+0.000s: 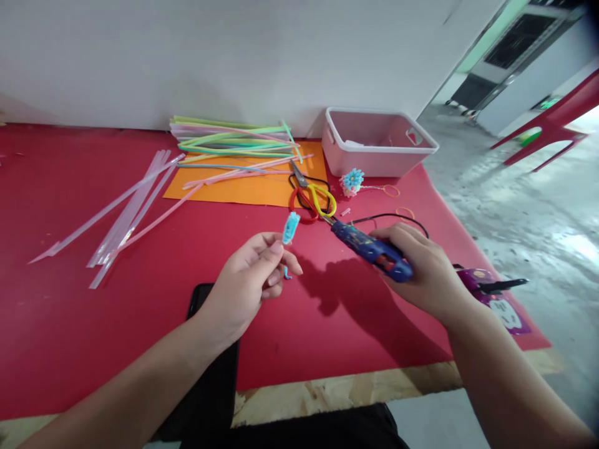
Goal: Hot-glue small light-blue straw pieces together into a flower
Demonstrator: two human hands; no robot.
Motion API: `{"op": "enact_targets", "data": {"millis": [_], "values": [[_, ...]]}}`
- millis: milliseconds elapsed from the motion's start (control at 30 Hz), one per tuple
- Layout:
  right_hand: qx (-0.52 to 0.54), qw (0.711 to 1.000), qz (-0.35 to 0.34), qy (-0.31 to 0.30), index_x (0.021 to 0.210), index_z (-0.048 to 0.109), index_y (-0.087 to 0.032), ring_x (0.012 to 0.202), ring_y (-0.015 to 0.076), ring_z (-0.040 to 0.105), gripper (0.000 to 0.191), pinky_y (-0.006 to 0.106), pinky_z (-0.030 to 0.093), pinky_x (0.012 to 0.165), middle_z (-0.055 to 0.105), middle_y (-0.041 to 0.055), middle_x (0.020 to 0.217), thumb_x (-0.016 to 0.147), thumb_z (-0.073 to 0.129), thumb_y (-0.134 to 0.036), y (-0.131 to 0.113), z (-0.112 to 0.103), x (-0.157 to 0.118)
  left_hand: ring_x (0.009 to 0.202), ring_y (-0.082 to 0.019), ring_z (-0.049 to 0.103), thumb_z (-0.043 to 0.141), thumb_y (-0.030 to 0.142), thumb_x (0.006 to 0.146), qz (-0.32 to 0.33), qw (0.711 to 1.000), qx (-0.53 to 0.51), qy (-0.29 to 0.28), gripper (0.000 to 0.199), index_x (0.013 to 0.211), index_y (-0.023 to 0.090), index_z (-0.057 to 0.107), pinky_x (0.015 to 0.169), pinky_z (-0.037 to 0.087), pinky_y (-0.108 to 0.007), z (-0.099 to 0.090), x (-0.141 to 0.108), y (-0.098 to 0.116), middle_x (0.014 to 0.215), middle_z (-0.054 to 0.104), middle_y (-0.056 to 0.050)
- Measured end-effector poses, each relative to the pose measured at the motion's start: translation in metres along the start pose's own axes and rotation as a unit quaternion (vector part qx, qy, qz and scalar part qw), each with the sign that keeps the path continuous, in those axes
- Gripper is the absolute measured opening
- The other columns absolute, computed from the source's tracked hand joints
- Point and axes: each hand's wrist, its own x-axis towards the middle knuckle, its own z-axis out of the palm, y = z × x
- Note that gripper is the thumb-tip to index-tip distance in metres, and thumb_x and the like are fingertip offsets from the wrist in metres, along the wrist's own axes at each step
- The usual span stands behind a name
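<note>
Between thumb and fingertips, my left hand (255, 274) pinches a small light-blue fuzzy piece (291, 228), which looks like pipe cleaner, upright above the table. A short blue tail shows below the fingers. My right hand (418, 262) is wrapped round a dark blue glue gun (367, 246), its nozzle pointing left and away from me, apart from the blue piece. Scissors (312, 196) with red and yellow handles lie just beyond the nozzle. A blue fuzzy flower (352, 179) on a twisted stem with a ring rests behind the glue gun.
On an orange sheet (224, 193) lie several coloured pipe cleaners (234, 140). Clear plastic sleeves (131, 212) are at left, a pink basket (379, 159) at the back right. A black tray-like object (213, 380) sits under my left forearm; a purple packet (505, 305) is at right.
</note>
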Motion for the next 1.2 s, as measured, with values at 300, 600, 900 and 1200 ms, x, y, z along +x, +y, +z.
{"op": "enact_targets", "data": {"millis": [300, 600, 900, 1200], "values": [[0.171, 0.972, -0.018, 0.161, 0.095, 0.061, -0.025, 0.059, 0.0148, 0.057, 0.018, 0.028, 0.044, 0.054, 0.062, -0.0009, 0.076, 0.083, 0.063, -0.011, -0.042, 0.021, 0.011, 0.058, -0.009, 0.060, 0.084, 0.035, 0.078, -0.023, 1.000, 0.007, 0.003, 0.033, 0.083, 0.016, 0.058, 0.046, 0.047, -0.016, -0.005, 0.002, -0.007, 0.074, 0.077, -0.005], [0.201, 0.972, -0.063, 0.101, 0.100, 0.061, -0.021, 0.069, 0.0192, 0.062, 0.027, 0.033, 0.050, 0.061, 0.064, 0.0049, 0.084, 0.076, 0.058, -0.011, -0.033, 0.032, -0.001, 0.042, -0.005, 0.048, 0.073, 0.049, 0.087, -0.032, 0.997, 0.060, -0.038, 0.037, 0.086, 0.021, 0.048, 0.041, 0.033, -0.015, -0.007, -0.004, -0.017, 0.059, 0.071, 0.002], [0.191, 0.974, -0.078, 0.095, 0.101, 0.058, -0.025, 0.067, 0.0210, 0.062, 0.019, 0.036, 0.052, 0.060, 0.062, 0.0052, 0.081, 0.083, 0.056, -0.018, -0.035, 0.030, -0.002, 0.041, -0.003, 0.035, 0.068, 0.043, 0.093, 0.029, 0.994, 0.100, -0.031, 0.032, 0.084, 0.021, 0.048, 0.042, 0.025, -0.017, -0.005, -0.013, -0.017, 0.060, 0.069, 0.003], [0.206, 0.968, -0.093, 0.105, 0.094, 0.056, -0.024, 0.063, 0.0198, 0.059, 0.011, 0.034, 0.050, 0.057, 0.058, 0.0040, 0.074, 0.086, 0.053, -0.017, -0.040, 0.028, -0.001, 0.037, -0.002, 0.029, 0.072, 0.047, 0.089, -0.027, 0.997, 0.038, -0.058, 0.036, 0.086, 0.021, 0.048, 0.039, 0.021, -0.015, -0.004, -0.011, -0.019, 0.061, 0.070, 0.002]]}}
